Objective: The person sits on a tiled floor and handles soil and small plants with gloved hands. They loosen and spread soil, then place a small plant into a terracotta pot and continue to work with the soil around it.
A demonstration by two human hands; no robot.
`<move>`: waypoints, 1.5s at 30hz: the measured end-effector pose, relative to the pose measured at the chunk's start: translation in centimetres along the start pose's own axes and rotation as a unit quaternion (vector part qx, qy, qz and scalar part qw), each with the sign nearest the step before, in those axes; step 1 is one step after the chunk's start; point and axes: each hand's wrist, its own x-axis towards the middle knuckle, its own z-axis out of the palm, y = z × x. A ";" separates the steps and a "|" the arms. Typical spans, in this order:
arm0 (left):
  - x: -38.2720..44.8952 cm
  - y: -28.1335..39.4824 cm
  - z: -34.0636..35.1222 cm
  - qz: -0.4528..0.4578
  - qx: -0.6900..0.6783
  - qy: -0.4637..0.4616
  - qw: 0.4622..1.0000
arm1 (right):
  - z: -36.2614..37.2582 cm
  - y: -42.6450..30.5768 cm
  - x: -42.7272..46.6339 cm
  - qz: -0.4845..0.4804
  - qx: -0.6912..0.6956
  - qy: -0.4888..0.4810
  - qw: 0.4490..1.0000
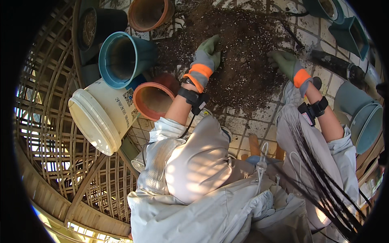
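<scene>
Dark potting soil [243, 57] flecked with white grains lies spread over the tiled floor in front of me. My left hand [209, 53], in a green and grey work glove with an orange cuff, is at the left part of the soil, thumb apart from the fingers. My right hand [283, 62], in a matching glove, reaches in from the right edge of the soil, its fingers loosely bent. I see nothing held in either hand. Between the hands, small clods [243, 60] sit on the soil.
On the left are a blue pot [142, 54], a terracotta-coloured pot [158, 100], a white plastic bucket [106, 106] bearing writing, a black pot [111, 27] and a woven bamboo screen [60, 121]. Stacked grey-blue pots [352, 97] and a black tube [329, 62] lie at right.
</scene>
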 end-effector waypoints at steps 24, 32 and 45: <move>-2.5 4.1 -5.1 -0.168 -0.242 -0.080 0.952 | 4.2 -0.9 -0.2 -0.074 -0.158 -0.025 0.984; -2.9 4.7 -8.9 -0.227 -0.198 -0.086 0.950 | 7.0 0.0 3.4 -0.067 -0.273 -0.016 0.960; -2.4 2.2 -9.0 -0.098 -0.188 -0.138 0.968 | 4.0 -5.9 2.5 -0.179 -0.218 0.024 0.959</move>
